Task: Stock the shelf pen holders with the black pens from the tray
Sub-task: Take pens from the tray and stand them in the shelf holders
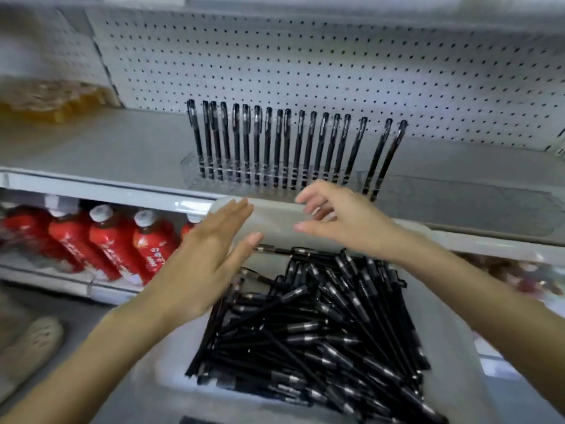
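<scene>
Restocking looks to be between grabs: the left hand (211,258) hovers flat over the left rim of the tray (174,371), fingers straight and pressed together, holding nothing. Black pens (321,325) lie heaped in the tray below, and the right hand (339,215) hangs over its far end, fingers loosely curled and empty — next, I judge, it must pinch pens for the right-hand pen holder (458,191), which has only two.
</scene>
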Demonstrator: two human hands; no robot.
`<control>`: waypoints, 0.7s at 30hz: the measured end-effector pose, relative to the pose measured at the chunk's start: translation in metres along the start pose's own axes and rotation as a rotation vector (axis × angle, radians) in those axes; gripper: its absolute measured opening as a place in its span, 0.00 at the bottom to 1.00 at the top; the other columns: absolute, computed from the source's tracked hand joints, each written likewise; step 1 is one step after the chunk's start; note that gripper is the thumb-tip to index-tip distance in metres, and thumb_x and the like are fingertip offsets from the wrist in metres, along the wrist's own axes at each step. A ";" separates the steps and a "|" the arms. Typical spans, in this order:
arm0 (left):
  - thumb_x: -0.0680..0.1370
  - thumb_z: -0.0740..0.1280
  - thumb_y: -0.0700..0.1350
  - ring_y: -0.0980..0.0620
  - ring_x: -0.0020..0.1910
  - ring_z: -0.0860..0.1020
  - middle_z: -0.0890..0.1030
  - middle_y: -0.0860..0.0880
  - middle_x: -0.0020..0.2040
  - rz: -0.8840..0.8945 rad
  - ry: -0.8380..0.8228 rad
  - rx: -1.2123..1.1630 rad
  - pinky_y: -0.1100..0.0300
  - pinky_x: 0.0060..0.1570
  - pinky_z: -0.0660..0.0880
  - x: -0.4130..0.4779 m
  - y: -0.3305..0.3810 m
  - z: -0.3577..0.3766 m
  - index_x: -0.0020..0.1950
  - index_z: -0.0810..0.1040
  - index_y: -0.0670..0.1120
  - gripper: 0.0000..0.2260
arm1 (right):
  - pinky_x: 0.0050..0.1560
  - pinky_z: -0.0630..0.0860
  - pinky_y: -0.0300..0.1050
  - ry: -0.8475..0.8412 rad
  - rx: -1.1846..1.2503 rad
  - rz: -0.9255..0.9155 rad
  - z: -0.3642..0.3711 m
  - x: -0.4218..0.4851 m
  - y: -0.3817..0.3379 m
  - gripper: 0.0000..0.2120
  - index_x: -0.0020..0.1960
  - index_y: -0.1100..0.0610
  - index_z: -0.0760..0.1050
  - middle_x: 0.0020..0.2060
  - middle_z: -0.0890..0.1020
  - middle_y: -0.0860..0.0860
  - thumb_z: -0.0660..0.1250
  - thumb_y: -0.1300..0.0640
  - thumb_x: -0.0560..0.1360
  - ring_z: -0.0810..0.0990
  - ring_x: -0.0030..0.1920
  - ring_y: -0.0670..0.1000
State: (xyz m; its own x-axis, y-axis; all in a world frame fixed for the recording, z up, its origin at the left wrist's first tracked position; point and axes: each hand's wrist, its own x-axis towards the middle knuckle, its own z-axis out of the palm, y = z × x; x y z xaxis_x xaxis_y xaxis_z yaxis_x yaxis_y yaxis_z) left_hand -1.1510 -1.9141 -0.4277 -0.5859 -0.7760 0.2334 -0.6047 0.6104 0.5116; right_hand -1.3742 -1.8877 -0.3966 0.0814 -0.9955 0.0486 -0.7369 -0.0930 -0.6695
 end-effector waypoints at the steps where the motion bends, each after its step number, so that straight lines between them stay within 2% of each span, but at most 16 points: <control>1: 0.74 0.46 0.68 0.67 0.72 0.51 0.56 0.61 0.73 -0.030 0.017 -0.010 0.73 0.67 0.45 -0.010 -0.007 -0.005 0.76 0.58 0.53 0.34 | 0.50 0.74 0.39 -0.065 -0.002 -0.002 0.015 0.005 -0.004 0.17 0.58 0.50 0.71 0.50 0.77 0.46 0.70 0.48 0.72 0.77 0.49 0.45; 4: 0.78 0.51 0.66 0.69 0.70 0.54 0.58 0.61 0.73 -0.138 0.059 -0.064 0.80 0.63 0.46 -0.036 -0.023 -0.015 0.75 0.59 0.54 0.29 | 0.50 0.73 0.38 -0.231 0.041 0.038 0.058 0.019 -0.010 0.16 0.59 0.54 0.71 0.50 0.76 0.49 0.69 0.51 0.74 0.76 0.49 0.47; 6: 0.78 0.51 0.64 0.71 0.69 0.54 0.58 0.62 0.73 -0.209 0.069 -0.118 0.83 0.61 0.46 -0.051 -0.031 -0.014 0.75 0.58 0.55 0.27 | 0.55 0.75 0.42 -0.285 0.048 0.049 0.082 0.026 -0.010 0.14 0.56 0.54 0.72 0.48 0.76 0.49 0.70 0.52 0.74 0.76 0.50 0.48; 7: 0.78 0.51 0.65 0.73 0.69 0.53 0.57 0.63 0.73 -0.224 0.067 -0.145 0.83 0.61 0.46 -0.057 -0.033 -0.012 0.75 0.57 0.56 0.27 | 0.56 0.75 0.45 -0.292 0.033 0.048 0.090 0.029 -0.011 0.14 0.55 0.54 0.72 0.48 0.77 0.49 0.70 0.51 0.73 0.77 0.51 0.49; 9: 0.77 0.51 0.66 0.74 0.69 0.52 0.55 0.64 0.74 -0.237 0.069 -0.204 0.81 0.62 0.46 -0.066 -0.037 -0.006 0.74 0.54 0.59 0.27 | 0.55 0.75 0.45 -0.289 0.012 0.044 0.102 0.034 -0.014 0.15 0.55 0.56 0.74 0.48 0.78 0.50 0.71 0.51 0.73 0.78 0.51 0.51; 13: 0.77 0.54 0.60 0.79 0.66 0.52 0.56 0.70 0.70 -0.322 0.093 -0.411 0.83 0.60 0.48 -0.070 -0.040 -0.004 0.73 0.56 0.61 0.24 | 0.52 0.74 0.43 -0.284 -0.015 0.041 0.117 0.040 -0.020 0.17 0.55 0.58 0.76 0.48 0.80 0.52 0.72 0.50 0.71 0.79 0.49 0.50; 17: 0.76 0.54 0.59 0.78 0.66 0.55 0.59 0.74 0.67 -0.349 0.089 -0.520 0.83 0.61 0.50 -0.070 -0.044 -0.003 0.72 0.57 0.63 0.24 | 0.50 0.74 0.41 -0.276 -0.047 0.048 0.125 0.042 -0.022 0.16 0.54 0.56 0.76 0.46 0.81 0.51 0.73 0.51 0.70 0.79 0.47 0.50; 21: 0.76 0.54 0.58 0.79 0.66 0.54 0.58 0.75 0.67 -0.350 0.084 -0.554 0.83 0.61 0.49 -0.072 -0.047 -0.001 0.73 0.57 0.61 0.24 | 0.52 0.75 0.43 -0.281 -0.060 0.011 0.134 0.038 -0.027 0.15 0.54 0.57 0.76 0.47 0.81 0.51 0.73 0.54 0.70 0.79 0.47 0.49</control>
State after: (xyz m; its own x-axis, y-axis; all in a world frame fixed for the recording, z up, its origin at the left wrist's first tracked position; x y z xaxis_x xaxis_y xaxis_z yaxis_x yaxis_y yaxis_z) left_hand -1.0804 -1.8873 -0.4678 -0.3472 -0.9373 0.0285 -0.3718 0.1655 0.9134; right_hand -1.2611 -1.9202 -0.4757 0.2496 -0.9531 -0.1714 -0.7767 -0.0913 -0.6232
